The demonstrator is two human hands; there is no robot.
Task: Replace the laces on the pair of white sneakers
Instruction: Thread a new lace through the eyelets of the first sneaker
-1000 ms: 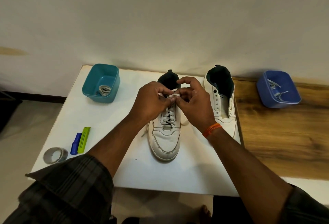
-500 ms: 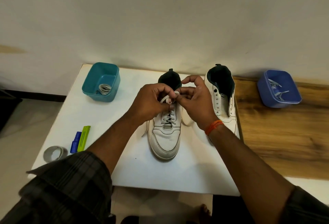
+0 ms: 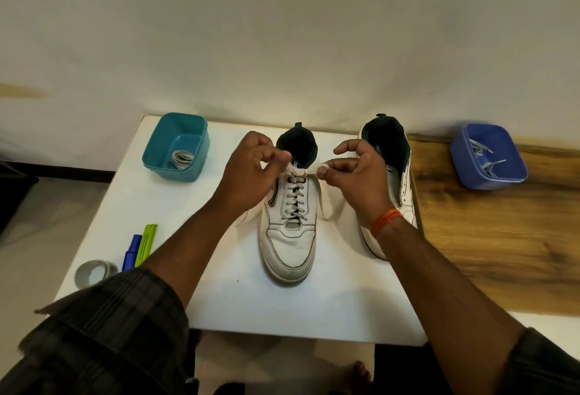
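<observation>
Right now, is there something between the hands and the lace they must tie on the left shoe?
Nothing visible. The left hand and the right hand already pinch the lace at the top of the laced shoe, one on each side.

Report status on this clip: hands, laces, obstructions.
Left hand and right hand each pinch a lace end, pulling apart over the laced sneaker. Second sneaker unlaced. Nothing in the way.

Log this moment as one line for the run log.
left hand: pinches lace | right hand: pinches lace | laced sneaker: knot tightening | second sneaker: unlaced
</observation>
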